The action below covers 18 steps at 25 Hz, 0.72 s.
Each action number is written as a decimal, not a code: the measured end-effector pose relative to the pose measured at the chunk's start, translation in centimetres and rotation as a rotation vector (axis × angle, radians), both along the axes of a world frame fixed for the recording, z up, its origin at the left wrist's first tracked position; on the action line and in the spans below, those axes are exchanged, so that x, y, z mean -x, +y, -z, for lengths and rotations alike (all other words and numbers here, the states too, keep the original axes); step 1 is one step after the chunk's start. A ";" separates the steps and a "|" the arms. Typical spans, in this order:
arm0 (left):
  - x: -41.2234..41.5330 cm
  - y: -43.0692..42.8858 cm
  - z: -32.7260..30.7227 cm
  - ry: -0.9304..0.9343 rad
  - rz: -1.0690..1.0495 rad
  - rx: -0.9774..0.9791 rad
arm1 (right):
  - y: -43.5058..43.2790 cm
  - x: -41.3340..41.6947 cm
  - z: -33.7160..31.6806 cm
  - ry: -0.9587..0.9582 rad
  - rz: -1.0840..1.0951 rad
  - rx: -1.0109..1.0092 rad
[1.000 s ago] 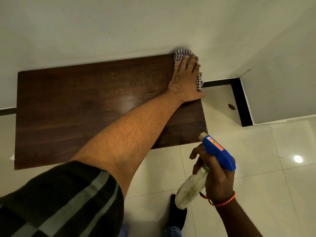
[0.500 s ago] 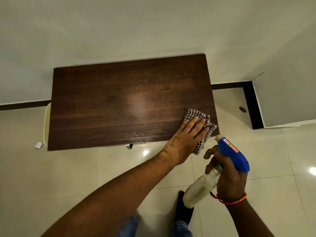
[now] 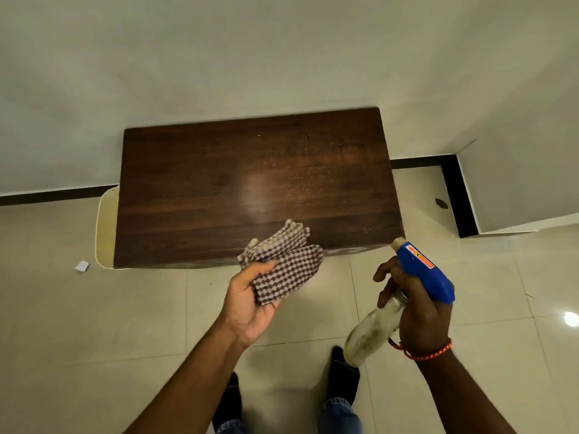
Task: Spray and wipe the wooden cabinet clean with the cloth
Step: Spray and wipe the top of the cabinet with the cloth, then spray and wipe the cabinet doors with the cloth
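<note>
We are looking down on the dark brown wooden cabinet (image 3: 219, 189) standing against the pale wall (image 3: 282, 51), fine specks across its top. Our left hand (image 3: 250, 303), palm up, is pinching the brown-and-white checked cloth (image 3: 283, 264) under the thumb at the cabinet's near edge, while our right hand (image 3: 418, 319) is gripping the cloudy blue-headed spray bottle (image 3: 421, 272), fingers curled round its neck.

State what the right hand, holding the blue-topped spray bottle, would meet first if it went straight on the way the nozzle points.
Probably the dark brown wooden cabinet, at its near right corner: the right hand aims the blue-topped spray bottle there. Depth is unclear.
</note>
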State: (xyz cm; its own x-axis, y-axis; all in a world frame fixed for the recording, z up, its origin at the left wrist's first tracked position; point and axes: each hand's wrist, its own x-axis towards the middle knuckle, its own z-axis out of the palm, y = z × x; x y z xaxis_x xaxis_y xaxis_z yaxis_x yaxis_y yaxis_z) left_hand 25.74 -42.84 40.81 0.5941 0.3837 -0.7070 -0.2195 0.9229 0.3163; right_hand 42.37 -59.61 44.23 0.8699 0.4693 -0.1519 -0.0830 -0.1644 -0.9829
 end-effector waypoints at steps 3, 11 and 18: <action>4.4 1.7 -1.3 -0.025 -0.165 0.052 | 0.8 1.9 -1.2 -0.016 0.034 -0.037; 8.5 5.9 -2.7 -0.071 -0.425 -0.155 | 1.6 5.2 1.8 -0.048 0.084 -0.083; 3.9 4.6 5.7 -0.388 -0.627 -0.289 | 1.2 5.0 13.7 -0.127 0.016 -0.249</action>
